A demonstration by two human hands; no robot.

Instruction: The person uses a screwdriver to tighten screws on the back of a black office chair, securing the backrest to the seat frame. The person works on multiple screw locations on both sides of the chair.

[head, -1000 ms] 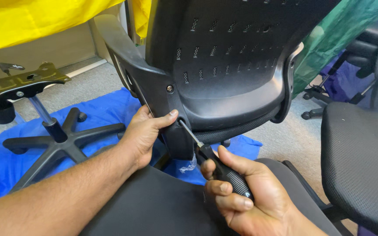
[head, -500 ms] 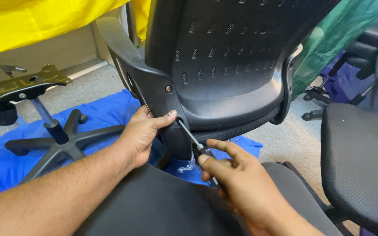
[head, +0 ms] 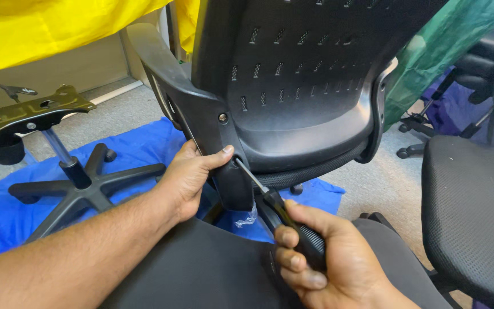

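Observation:
A black office chair backrest (head: 304, 86) stands upright over a black mesh seat (head: 201, 274). My left hand (head: 192, 174) grips the backrest's lower support bracket (head: 227, 166), thumb resting on its face just below a round screw head (head: 222, 118). My right hand (head: 321, 260) is closed around the black handle of a screwdriver (head: 284, 214). Its metal shaft slants up and left, and the tip meets the bracket right beside my left thumb.
A black five-star chair base (head: 81, 189) with a gas lift and a metal tilt mechanism (head: 30, 111) sits on a blue sheet (head: 144, 149) to the left. Another black chair seat (head: 475, 212) stands at right. Yellow cloth hangs above, green cloth at upper right.
My right hand loosened and shifted along the screwdriver handle, then closed around it again. The left hand stayed on the bracket and the screwdriver tip stayed at the same spot.

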